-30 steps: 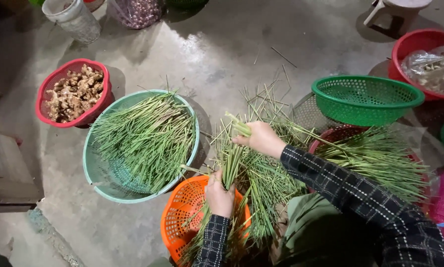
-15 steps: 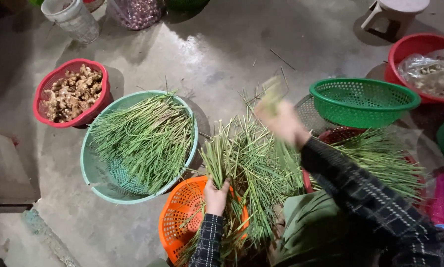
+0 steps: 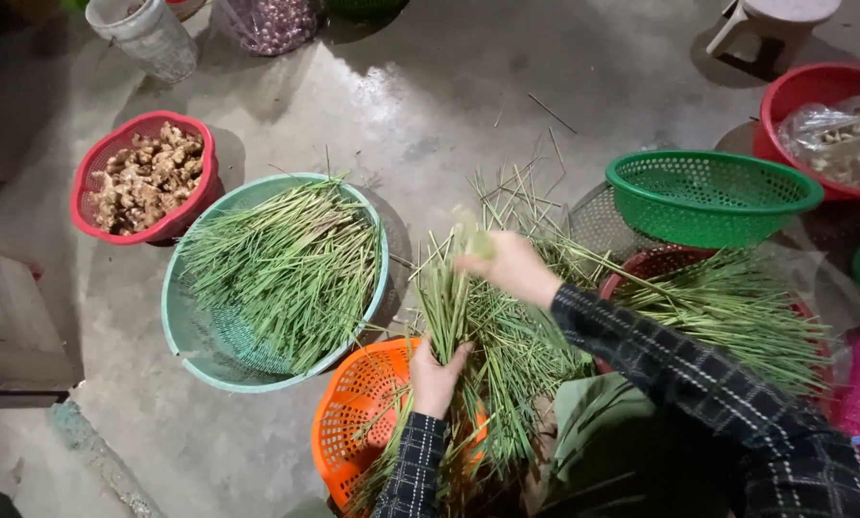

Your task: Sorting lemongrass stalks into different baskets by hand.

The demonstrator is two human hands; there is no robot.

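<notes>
My left hand (image 3: 437,376) grips a bunch of long green stalks (image 3: 492,341) near its lower end, above an orange mesh basket (image 3: 353,422). My right hand (image 3: 510,266), blurred by motion, closes on the upper ends of the same stalks. A teal round basket (image 3: 192,331) to the left holds a pile of similar green stalks (image 3: 291,269). More stalks lie across a dark red basket (image 3: 655,264) at my right. Both sleeves are dark plaid.
A red basket of knobbly brown roots (image 3: 142,177) sits far left. A green mesh basket (image 3: 713,197) stands at right, with a red tub holding a plastic bag (image 3: 828,129) behind it. A white bucket (image 3: 147,34) and a small stool (image 3: 775,24) stand at the far edge. Concrete floor.
My right hand rose up and right from the bunch, then came back down to the stalk tips. My left hand kept its hold on the bunch.
</notes>
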